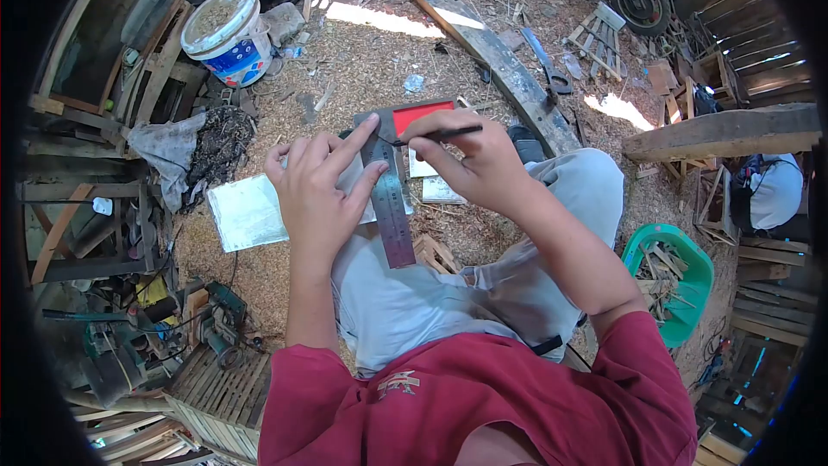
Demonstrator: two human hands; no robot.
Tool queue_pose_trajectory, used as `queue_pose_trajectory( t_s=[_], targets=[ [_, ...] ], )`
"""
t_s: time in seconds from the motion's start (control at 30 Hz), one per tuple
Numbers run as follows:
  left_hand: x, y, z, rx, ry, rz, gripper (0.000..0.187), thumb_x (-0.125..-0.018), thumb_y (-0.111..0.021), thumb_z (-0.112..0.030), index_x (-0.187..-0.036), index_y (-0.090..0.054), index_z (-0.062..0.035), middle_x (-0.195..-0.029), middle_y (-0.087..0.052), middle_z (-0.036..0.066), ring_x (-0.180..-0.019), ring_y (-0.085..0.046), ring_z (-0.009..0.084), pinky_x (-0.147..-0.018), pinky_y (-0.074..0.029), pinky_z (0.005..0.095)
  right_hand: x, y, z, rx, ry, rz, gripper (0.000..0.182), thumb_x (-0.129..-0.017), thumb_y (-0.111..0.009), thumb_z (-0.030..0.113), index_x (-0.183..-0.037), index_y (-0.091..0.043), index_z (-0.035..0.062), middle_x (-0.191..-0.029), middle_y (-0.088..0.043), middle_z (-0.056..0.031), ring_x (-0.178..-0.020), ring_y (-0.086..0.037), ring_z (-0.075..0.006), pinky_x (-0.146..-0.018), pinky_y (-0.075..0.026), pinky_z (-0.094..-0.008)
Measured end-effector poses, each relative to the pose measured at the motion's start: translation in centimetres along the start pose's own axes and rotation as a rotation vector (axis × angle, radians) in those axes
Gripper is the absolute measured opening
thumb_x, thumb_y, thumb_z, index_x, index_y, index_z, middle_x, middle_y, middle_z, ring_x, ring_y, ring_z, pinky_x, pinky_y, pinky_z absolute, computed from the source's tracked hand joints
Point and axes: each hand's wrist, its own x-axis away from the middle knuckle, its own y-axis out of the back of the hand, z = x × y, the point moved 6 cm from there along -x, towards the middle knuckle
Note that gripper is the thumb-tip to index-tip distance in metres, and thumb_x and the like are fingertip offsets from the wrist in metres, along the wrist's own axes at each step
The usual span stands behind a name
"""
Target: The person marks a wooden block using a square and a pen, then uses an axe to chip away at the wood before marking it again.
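My left hand (319, 185) holds down a metal ruler (395, 224), its index fingertip and thumb pressed on the upper part. The ruler's lower end reaches over my lap. In my right hand (474, 160) is a slim dark pen or pencil (457, 132), its tip close to the ruler's right edge. Beneath both hands lies a flat piece with a red panel (424, 115) and a dark grey border, partly covered by my fingers. A whitish sheet (248, 211) extends out to the left under my left hand.
Wood shavings cover the ground. A white bucket (226, 34) stands at upper left, with a grey rag (168, 155) below it. A long plank (509, 69) lies at upper right. On the right are a green basin (703, 280) of wood scraps and a thick beam (724, 134).
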Motion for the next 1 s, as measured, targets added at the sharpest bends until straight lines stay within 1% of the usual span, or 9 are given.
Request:
queue_pose_trajectory(
  t_s=[0.23,0.27,0.37,0.5,0.6,0.73,0.83,0.97,1.0],
  targets=[
    [0.2,0.8,0.5,0.004,0.050,0.026,0.058,-0.085,-0.086,-0.038,-0.141,-0.076,-0.0277,-0.095,-0.066,0.002,-0.097,-0.060,0.0226,-0.107,-0.033,0.0445,0.8,-0.6,3.5,0.140,0.360,0.369,0.015,-0.088,-0.078,0.017,-0.099,-0.069,0.0121,-0.084,-0.064,-0.0055,-0.081,-0.066,-0.0279,-0.077,-0.051,-0.0430],
    [0.3,0.8,0.6,-0.001,0.048,0.018,0.058,-0.085,-0.086,-0.038,-0.141,-0.076,-0.0276,-0.095,-0.065,0.002,-0.097,-0.060,0.0225,-0.107,-0.033,0.0446,1.3,-1.0,3.7,0.110,0.372,0.414,0.020,-0.082,-0.078,0.017,-0.098,-0.067,0.0121,-0.083,-0.062,-0.0055,-0.082,-0.066,-0.0272,-0.079,-0.051,-0.0426],
    [0.4,0.7,0.9,-0.015,0.044,0.003,0.058,-0.085,-0.086,-0.037,-0.141,-0.077,-0.0273,-0.095,-0.066,0.002,-0.097,-0.060,0.0220,-0.107,-0.032,0.0447,2.3,-1.6,4.3,0.044,0.352,0.501,0.019,-0.082,-0.078,0.016,-0.097,-0.066,0.0118,-0.082,-0.061,-0.0056,-0.082,-0.066,-0.0270,-0.079,-0.052,-0.0427],
    [0.6,0.7,1.2,-0.019,0.049,-0.001,0.058,-0.085,-0.086,-0.038,-0.141,-0.077,-0.0272,-0.095,-0.066,0.001,-0.097,-0.061,0.0212,-0.107,-0.032,0.0448,1.8,-1.2,3.4,-0.039,0.221,0.479,0.015,-0.089,-0.081,0.016,-0.099,-0.070,0.0110,-0.086,-0.068,-0.0078,-0.083,-0.069,-0.0302,-0.079,-0.055,-0.0432],
    [0.5,0.6,1.2,-0.016,0.049,-0.005,0.056,-0.086,-0.085,-0.042,-0.140,-0.077,-0.0301,-0.093,-0.064,0.000,-0.096,-0.060,0.0204,-0.107,-0.032,0.0448,1.1,-0.6,1.7,-0.132,0.064,0.343,0.015,-0.092,-0.081,0.014,-0.104,-0.074,0.0105,-0.092,-0.075,-0.0090,-0.086,-0.073,-0.0326,-0.079,-0.057,-0.0437],
    [0.3,0.3,0.9,-0.004,0.046,-0.002,0.055,-0.087,-0.084,-0.043,-0.140,-0.077,-0.0314,-0.091,-0.063,-0.001,-0.094,-0.059,0.0198,-0.106,-0.032,0.0447,0.0,0.2,0.8,-0.100,0.024,0.073,0.014,-0.093,-0.079,0.004,-0.106,-0.076,0.0058,-0.097,-0.078,-0.0086,-0.091,-0.075,-0.0301,-0.079,-0.056,-0.0405],
    [0.3,0.2,0.8,-0.001,0.044,0.005,0.055,-0.087,-0.084,-0.043,-0.140,-0.077,-0.0314,-0.090,-0.063,-0.001,-0.094,-0.059,0.0197,-0.106,-0.032,0.0449,-0.1,0.3,1.4,-0.052,0.104,0.116,0.013,-0.093,-0.079,0.004,-0.106,-0.076,0.0063,-0.094,-0.077,-0.0085,-0.088,-0.074,-0.0301,-0.077,-0.055,-0.0411],
    [0.3,0.5,0.6,-0.001,0.030,0.001,0.055,-0.087,-0.085,-0.042,-0.140,-0.077,-0.0298,-0.091,-0.063,0.000,-0.094,-0.059,0.0201,-0.105,-0.032,0.0446,0.9,-0.4,3.1,0.011,0.213,0.423,0.013,-0.094,-0.079,0.019,-0.098,-0.068,0.0110,-0.085,-0.068,-0.0082,-0.083,-0.069,-0.0330,-0.076,-0.054,-0.0463],
    [0.2,0.6,0.5,-0.004,0.027,0.005,0.056,-0.087,-0.085,-0.040,-0.140,-0.077,-0.0281,-0.091,-0.063,0.001,-0.094,-0.059,0.0206,-0.105,-0.032,0.0441,1.2,-0.9,3.0,-0.062,0.209,0.428,0.017,-0.092,-0.080,0.020,-0.095,-0.066,0.0108,-0.082,-0.065,-0.0086,-0.081,-0.067,-0.0335,-0.075,-0.053,-0.0473]
  ],
)
